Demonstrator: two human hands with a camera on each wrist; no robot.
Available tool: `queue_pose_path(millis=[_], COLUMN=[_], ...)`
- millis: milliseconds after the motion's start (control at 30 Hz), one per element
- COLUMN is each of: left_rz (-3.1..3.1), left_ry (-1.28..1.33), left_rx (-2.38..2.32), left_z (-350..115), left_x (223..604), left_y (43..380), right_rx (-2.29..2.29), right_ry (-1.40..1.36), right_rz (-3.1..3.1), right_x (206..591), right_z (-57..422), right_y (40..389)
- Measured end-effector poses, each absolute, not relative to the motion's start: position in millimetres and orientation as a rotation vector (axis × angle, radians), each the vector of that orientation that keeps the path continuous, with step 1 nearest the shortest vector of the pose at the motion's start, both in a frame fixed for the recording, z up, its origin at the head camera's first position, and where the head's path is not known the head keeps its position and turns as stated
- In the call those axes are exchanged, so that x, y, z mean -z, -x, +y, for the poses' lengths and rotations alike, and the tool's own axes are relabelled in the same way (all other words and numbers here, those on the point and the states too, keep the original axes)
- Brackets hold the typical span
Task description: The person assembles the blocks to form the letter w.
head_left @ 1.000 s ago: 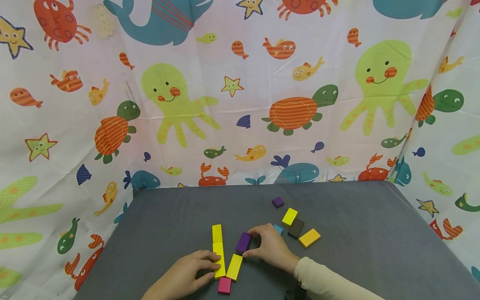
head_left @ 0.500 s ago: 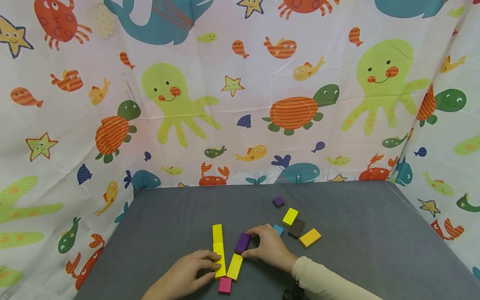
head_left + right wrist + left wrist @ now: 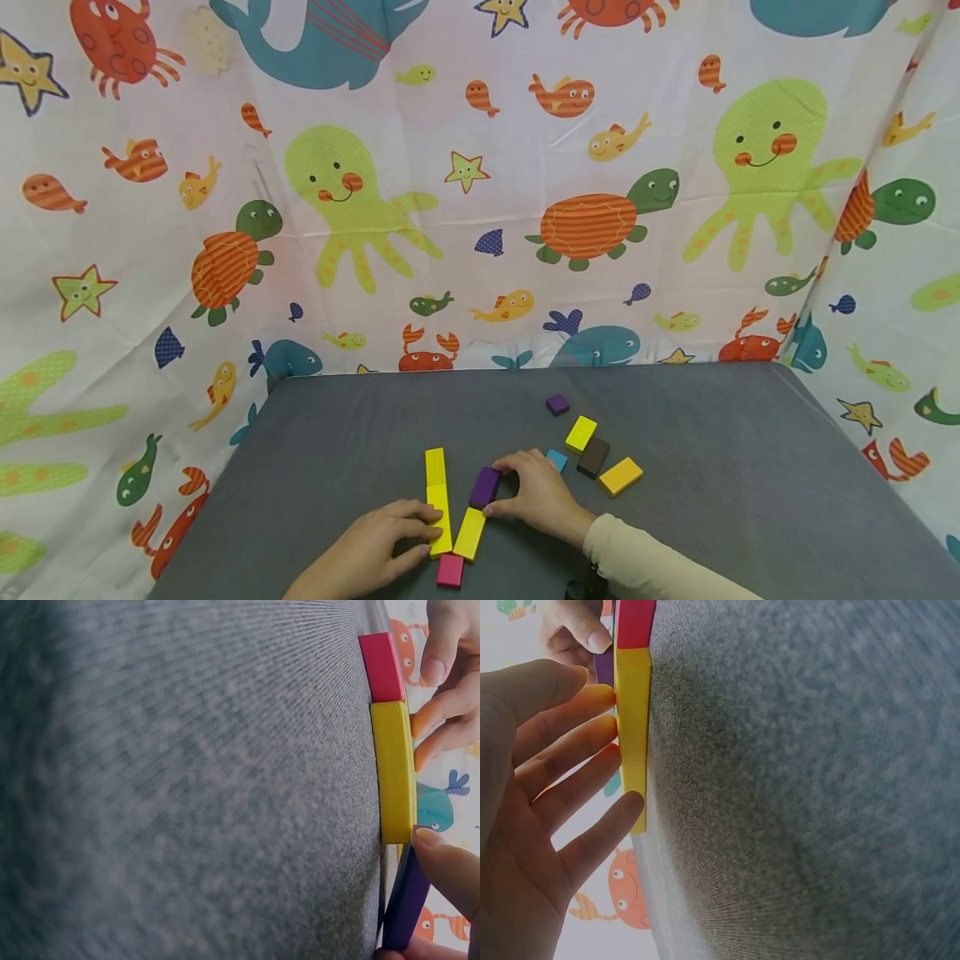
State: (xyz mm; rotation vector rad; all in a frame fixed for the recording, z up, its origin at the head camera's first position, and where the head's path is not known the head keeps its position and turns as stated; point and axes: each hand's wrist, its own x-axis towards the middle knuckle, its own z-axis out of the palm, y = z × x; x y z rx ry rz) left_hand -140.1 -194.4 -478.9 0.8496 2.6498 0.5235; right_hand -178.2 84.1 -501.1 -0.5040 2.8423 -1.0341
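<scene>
My right hand [image 3: 543, 497] pinches a purple block [image 3: 485, 487] between thumb and forefinger at its two ends. Its near end meets a slanting yellow block [image 3: 469, 534]. In the right wrist view the purple block [image 3: 405, 900] tilts off the line of the yellow one. My left hand [image 3: 382, 543] lies with fairly straight fingers, tips against a long yellow block [image 3: 439, 521]. Another yellow block [image 3: 435, 467] continues that line at its far end. A pink block [image 3: 450, 572] sits at the near end, where the two yellow lines converge into a V.
Right of the right hand lie a blue block [image 3: 557, 460], a dark brown block [image 3: 593, 457], a bright yellow block [image 3: 581, 434] and an orange-yellow block [image 3: 620, 477]. A small purple block [image 3: 557, 405] lies farther back. A sea-animal curtain [image 3: 480, 208] hangs behind the grey table [image 3: 337, 433].
The right hand and the purple block have shifted very slightly left against the yellow block. The left hand stays in place.
</scene>
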Motion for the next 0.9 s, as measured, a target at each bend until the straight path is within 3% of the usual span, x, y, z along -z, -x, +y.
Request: queue_pose_path(millis=[900], left_rz=[2.666], left_ry=[-0.843], left_rx=[-0.505], left_z=[-193.0], left_x=[479.6], left_y=[139.6], right_rx=[1.052], right_ry=[0.563], right_rz=[2.863], right_x=[501.8], right_z=[86.5], right_y=[174.6])
